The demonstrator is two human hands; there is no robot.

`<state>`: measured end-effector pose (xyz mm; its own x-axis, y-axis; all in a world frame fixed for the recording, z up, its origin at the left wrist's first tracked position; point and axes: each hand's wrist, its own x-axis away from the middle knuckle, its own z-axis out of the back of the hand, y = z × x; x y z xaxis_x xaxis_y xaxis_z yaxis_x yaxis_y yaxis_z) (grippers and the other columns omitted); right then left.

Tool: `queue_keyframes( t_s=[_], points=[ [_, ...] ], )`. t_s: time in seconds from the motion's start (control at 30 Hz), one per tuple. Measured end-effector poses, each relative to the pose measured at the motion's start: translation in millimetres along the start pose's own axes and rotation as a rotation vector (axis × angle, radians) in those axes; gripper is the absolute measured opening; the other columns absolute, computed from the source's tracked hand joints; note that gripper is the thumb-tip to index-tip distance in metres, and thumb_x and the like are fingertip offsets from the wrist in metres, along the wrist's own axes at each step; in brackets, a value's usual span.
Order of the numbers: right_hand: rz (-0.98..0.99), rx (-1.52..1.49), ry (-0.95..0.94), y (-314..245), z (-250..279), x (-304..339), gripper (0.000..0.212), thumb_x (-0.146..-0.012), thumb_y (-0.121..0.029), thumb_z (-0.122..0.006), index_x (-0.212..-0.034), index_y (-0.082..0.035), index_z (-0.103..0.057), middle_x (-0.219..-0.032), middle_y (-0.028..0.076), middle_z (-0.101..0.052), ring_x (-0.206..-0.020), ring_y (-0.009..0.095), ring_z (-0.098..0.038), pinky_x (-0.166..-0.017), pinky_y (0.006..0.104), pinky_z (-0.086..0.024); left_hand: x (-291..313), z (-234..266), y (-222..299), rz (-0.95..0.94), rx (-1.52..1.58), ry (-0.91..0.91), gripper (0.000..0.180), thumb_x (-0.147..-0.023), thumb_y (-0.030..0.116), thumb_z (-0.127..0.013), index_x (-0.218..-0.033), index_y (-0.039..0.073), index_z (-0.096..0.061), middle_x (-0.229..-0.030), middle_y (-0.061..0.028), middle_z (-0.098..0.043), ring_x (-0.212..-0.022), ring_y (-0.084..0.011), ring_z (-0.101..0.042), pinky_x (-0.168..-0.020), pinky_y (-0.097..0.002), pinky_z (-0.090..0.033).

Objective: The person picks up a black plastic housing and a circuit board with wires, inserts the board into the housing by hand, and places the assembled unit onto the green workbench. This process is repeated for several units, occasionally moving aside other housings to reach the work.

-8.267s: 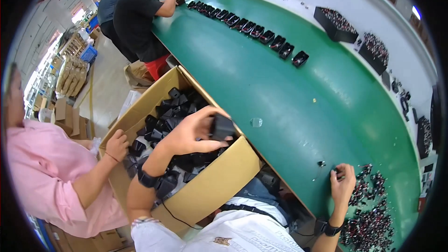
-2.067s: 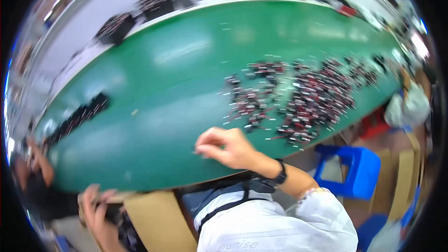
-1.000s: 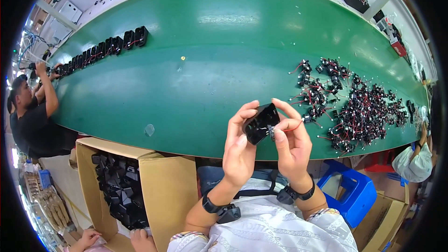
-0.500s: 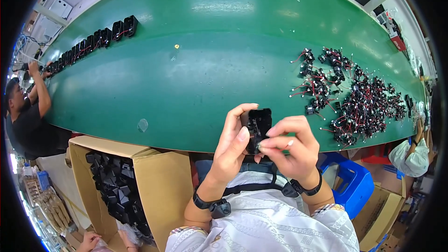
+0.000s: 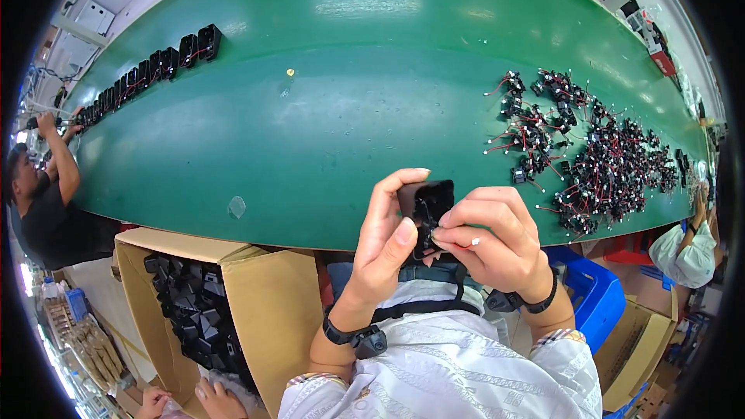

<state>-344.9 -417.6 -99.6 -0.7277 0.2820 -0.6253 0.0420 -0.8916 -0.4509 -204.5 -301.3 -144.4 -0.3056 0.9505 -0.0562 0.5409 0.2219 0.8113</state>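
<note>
My left hand (image 5: 380, 252) is wrapped round a black open-sided plastic housing (image 5: 436, 195), just over the near table edge, with its hollow side facing up. My right hand (image 5: 500, 233) pinches at the housing's lower part, thumb and fingertips at its opening. A small white plug (image 5: 476, 241) shows between the right fingers. What else those fingertips grip inside the housing is hidden. A large heap of small black parts with red wires and white plugs (image 5: 613, 163) lies on the table to the right.
A row of black housings (image 5: 147, 74) stands at the far left of the green table (image 5: 349, 109), near a person (image 5: 46, 202). A cardboard box (image 5: 272, 310) of black housings sits at lower left, with another person's hands (image 5: 217, 399) beside it. A blue stool (image 5: 594, 295) is at right.
The housing has tilted slightly in my left hand, showing more of its outer side. My right hand and forearm have shifted a little right. Another person's hand has moved further into view by the box.
</note>
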Motion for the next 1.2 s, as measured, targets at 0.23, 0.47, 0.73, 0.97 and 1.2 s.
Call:
queue_keyframes(
  t_s=[0.23,0.47,0.73,0.97,1.2],
  points=[
    [0.119,0.013,-0.109,6,4,-10,0.028,-0.060,-0.005,-0.082,-0.087,-0.005,-0.072,-0.104,0.006,-0.069,-0.092,0.026,-0.063,-0.075,0.0375,-0.053,0,1,3,-0.011,-0.024,-0.005,0.061,-0.104,0.032,-0.058,-0.149,-0.001,-0.035,-0.127,-0.0128,-0.051,-0.088,-0.0116,-0.055,-0.065,-0.0247,-0.049],
    [-0.040,-0.016,-0.118,5,-5,-10,0.028,-0.061,-0.002,-0.083,-0.086,-0.007,-0.073,-0.104,0.006,-0.065,-0.092,0.028,-0.062,-0.078,0.0402,-0.052,0,4,-1,0.056,0.077,0.010,0.060,-0.103,0.032,-0.061,-0.147,0.000,-0.038,-0.127,-0.0116,-0.051,-0.104,-0.0144,-0.055,-0.082,-0.0279,-0.051],
    [-0.192,0.069,-0.054,-5,-4,-8,0.028,-0.064,-0.005,-0.087,-0.089,-0.011,-0.078,-0.120,0.011,-0.062,-0.112,0.036,-0.058,-0.086,0.0447,-0.052,-1,8,-17,-0.121,0.013,0.043,0.064,-0.098,0.033,-0.070,-0.145,0.001,-0.041,-0.136,-0.0131,-0.049,-0.127,-0.0210,-0.050,-0.109,-0.0358,-0.041],
    [-0.154,-0.178,-0.291,0,5,-24,0.039,-0.065,-0.011,-0.089,-0.101,-0.005,-0.074,-0.145,0.025,-0.054,-0.132,0.046,-0.054,-0.105,0.0519,-0.049,-2,14,-14,0.078,0.234,0.048,0.072,-0.096,0.050,-0.067,-0.143,0.002,-0.040,-0.121,-0.0185,-0.059,-0.102,-0.0218,-0.065,-0.073,-0.0329,-0.061],
    [0.007,-0.031,-0.347,-3,-19,-57,0.039,-0.067,-0.016,-0.088,-0.101,-0.004,-0.073,-0.138,0.024,-0.056,-0.123,0.043,-0.060,-0.100,0.0510,-0.052,-8,36,-5,-0.095,0.227,0.072,0.079,-0.096,0.046,-0.069,-0.151,0.001,-0.034,-0.139,-0.0147,-0.051,-0.129,-0.0233,-0.052,-0.110,-0.0386,-0.043]
  ],
)
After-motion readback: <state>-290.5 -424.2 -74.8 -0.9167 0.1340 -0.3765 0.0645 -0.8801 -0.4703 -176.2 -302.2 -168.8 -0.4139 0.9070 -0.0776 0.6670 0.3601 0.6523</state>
